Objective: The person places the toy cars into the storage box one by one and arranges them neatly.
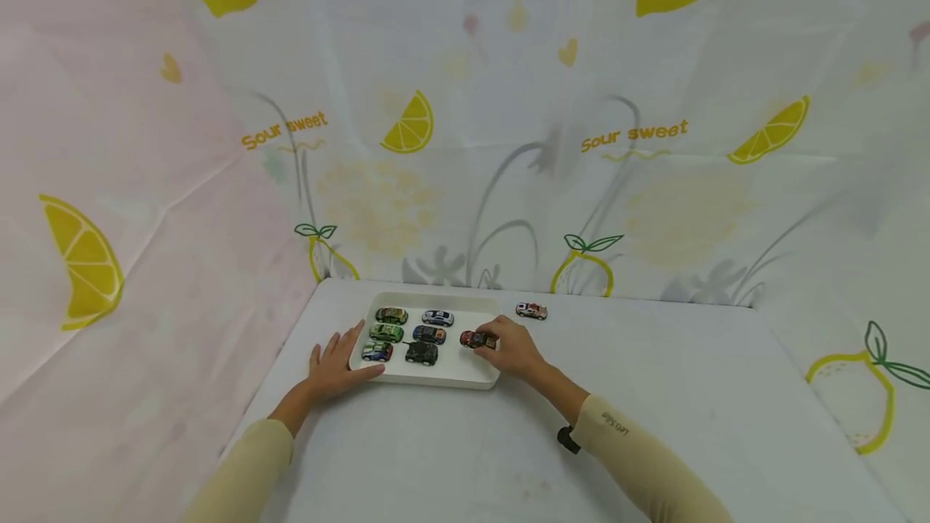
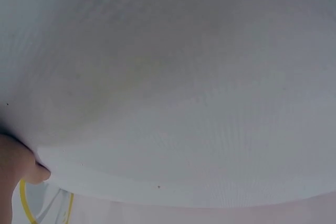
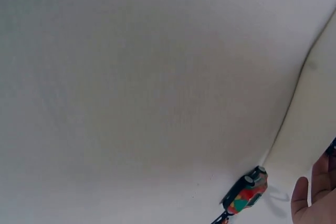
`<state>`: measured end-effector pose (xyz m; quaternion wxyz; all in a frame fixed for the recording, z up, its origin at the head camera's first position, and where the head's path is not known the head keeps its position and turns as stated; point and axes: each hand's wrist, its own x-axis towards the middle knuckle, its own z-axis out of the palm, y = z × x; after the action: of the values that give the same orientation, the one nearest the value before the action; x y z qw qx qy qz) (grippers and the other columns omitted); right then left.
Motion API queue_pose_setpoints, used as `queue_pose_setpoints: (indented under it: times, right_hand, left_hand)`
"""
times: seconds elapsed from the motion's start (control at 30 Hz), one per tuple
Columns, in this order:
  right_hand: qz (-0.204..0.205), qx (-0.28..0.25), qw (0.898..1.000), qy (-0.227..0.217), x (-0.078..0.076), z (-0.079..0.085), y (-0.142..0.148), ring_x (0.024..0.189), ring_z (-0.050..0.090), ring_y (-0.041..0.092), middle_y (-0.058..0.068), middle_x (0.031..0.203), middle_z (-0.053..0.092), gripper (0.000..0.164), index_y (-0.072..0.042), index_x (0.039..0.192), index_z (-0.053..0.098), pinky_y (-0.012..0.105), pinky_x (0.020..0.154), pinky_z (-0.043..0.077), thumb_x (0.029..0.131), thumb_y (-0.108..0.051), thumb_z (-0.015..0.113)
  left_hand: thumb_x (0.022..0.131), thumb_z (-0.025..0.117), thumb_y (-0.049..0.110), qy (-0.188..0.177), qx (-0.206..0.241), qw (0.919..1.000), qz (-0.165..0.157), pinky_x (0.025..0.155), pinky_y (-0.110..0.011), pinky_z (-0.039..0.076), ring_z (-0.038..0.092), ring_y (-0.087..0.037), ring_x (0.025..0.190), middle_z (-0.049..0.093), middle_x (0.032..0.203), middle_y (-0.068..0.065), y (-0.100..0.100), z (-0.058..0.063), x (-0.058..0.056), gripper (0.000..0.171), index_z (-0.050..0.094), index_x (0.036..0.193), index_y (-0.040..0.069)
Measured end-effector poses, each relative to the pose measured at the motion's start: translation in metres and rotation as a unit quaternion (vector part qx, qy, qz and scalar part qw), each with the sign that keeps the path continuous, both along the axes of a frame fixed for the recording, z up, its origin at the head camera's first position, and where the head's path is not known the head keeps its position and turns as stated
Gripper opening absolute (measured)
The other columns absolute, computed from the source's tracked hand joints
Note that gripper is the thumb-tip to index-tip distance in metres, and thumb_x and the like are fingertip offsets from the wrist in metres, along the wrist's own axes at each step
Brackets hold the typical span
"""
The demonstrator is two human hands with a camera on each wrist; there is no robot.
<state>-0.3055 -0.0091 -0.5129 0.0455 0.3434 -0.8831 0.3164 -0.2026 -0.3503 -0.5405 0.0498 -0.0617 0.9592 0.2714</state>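
Observation:
A shallow white tray (image 1: 436,378) holds several small toy cars, among them a bright green car (image 1: 387,333), a white-and-blue car (image 1: 438,318) and a black toy vehicle (image 1: 421,353). My right hand (image 1: 517,348) pinches a red-and-black toy car (image 1: 468,339) between thumb and fingers over the tray's right part. In the right wrist view, only a dark bit of that car shows beside the fingers (image 3: 320,182). At the tray's left front corner, my left hand (image 1: 336,370) rests with fingers spread and the thumb along the front rim.
A white-and-orange toy car (image 1: 531,311) sits on the white table (image 1: 654,394) behind the right hand. In the right wrist view, a red, green and yellow toy car (image 3: 247,192) is close by the tray's outer wall (image 3: 310,103). Lemon-printed cloth (image 1: 479,184) surrounds the table's back and sides.

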Motion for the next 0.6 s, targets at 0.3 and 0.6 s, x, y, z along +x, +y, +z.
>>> queue_pose_setpoints:
  times: [0.3,0.6]
  right_hand:
    - [0.004,0.038,0.999,0.033,0.003,-0.013,-0.007,0.085,0.062,0.015,0.003,0.097,0.069,0.029,-0.012,0.107,0.075,0.033,0.076,0.048,0.083,-0.028,0.080]
    - [0.000,0.090,0.994,0.065,0.002,-0.017,-0.014,0.090,0.066,0.020,0.003,0.098,0.070,0.030,-0.012,0.107,0.075,0.045,0.086,0.048,0.082,-0.029,0.080]
  left_hand:
    - [0.083,0.063,0.067,-0.006,0.004,1.0000,-0.006,0.112,-0.071,-0.011,0.000,-0.050,0.149,0.010,0.165,-0.022,0.001,0.000,0.000,0.109,0.006,0.160,0.014]
    - [0.082,0.060,0.072,0.005,0.001,1.0000,-0.002,0.111,-0.071,-0.012,-0.002,-0.051,0.148,0.009,0.163,-0.025,-0.002,-0.004,-0.001,0.110,0.005,0.160,0.016]
